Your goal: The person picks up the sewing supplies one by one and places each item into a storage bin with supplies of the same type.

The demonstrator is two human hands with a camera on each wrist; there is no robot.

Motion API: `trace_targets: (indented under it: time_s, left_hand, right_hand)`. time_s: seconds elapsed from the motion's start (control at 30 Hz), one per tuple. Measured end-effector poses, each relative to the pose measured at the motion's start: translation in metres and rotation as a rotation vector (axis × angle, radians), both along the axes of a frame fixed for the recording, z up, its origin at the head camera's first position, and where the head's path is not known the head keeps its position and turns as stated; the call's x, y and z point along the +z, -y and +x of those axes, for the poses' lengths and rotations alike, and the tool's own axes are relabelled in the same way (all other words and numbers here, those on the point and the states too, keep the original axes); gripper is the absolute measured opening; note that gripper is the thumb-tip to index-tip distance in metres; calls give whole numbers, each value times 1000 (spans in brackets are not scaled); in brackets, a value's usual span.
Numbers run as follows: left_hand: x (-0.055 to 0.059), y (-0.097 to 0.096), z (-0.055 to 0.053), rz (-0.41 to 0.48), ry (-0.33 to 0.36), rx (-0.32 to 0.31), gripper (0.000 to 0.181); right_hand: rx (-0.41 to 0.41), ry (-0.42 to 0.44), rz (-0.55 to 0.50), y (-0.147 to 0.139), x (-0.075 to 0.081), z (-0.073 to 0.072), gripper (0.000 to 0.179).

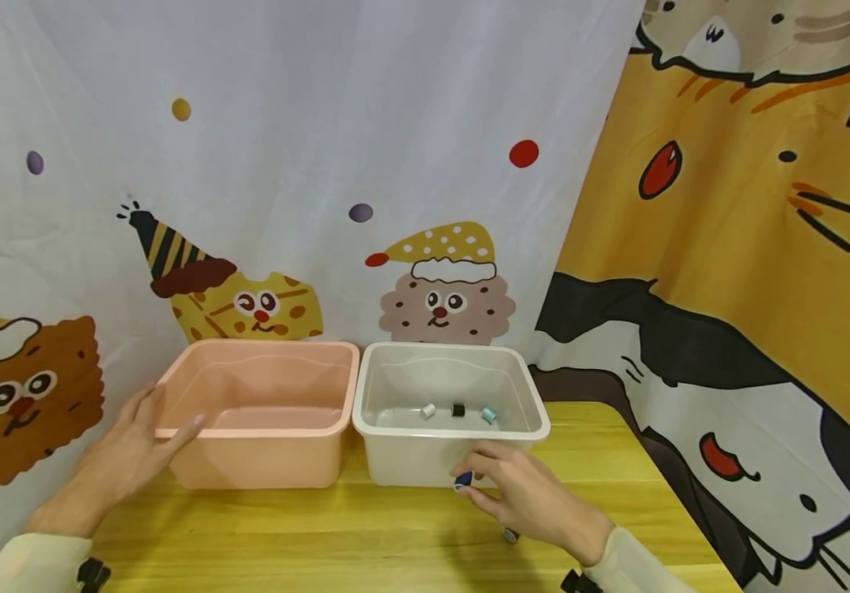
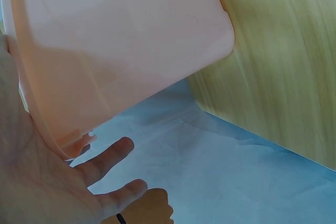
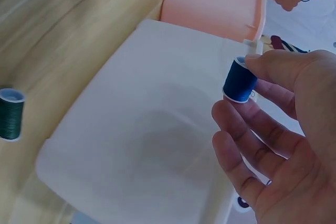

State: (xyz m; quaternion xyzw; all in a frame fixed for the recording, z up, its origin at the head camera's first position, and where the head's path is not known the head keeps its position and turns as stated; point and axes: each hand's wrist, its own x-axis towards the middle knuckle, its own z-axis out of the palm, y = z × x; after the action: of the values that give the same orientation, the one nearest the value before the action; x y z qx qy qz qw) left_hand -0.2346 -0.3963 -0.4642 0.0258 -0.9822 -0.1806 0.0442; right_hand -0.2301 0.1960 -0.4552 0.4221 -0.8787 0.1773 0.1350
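Note:
My right hand [image 1: 525,494] pinches a blue thread spool [image 3: 240,81] between thumb and fingers, in front of the white bin's near wall. Its other fingers are loosely bent below the spool in the right wrist view. My left hand [image 1: 124,457] rests at the left front corner of the pink bin [image 1: 262,434], thumb over the rim; two fingers reach out straight beside it in the left wrist view. Inside the white bin [image 1: 450,434] lie a white spool [image 1: 427,410], a black spool [image 1: 458,409] and a teal spool [image 1: 489,415].
A dark green thread spool [image 3: 10,115] stands on the wooden table [image 1: 366,543], partly hidden under my right wrist in the head view. Both bins stand side by side against a printed cloth [image 1: 425,107]. Another patterned cloth [image 1: 729,247] hangs along the table's right edge.

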Motion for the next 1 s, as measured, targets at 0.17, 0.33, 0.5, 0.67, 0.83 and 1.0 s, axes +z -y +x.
trace_targets:
  time_s: [0.17,0.33,0.5,0.67,0.83,1.0]
  left_hand:
    - [0,0,-1,-2,4,1,118]
    - [0,0,-1,-1,10,3,119]
    - [-1,1,0,-5,6,-7,118]
    - [0,0,-1,-4,-2,-12,117]
    - [-1,1,-1,-12,-15,-12,116]
    - [-3,1,0,-15,-14,-7,117]
  right_hand:
    - [16,-6,5,7,12,-3,17]
    - [67,-31,-8,11,30,-8,19]
    - [97,-56,-7,14,49,-18,19]
    - [118,-47,-5,16,67,-34,19]
    - [135,-20,4,20,84,-50,18]
    - [125,17,49,26,99,-64,18]
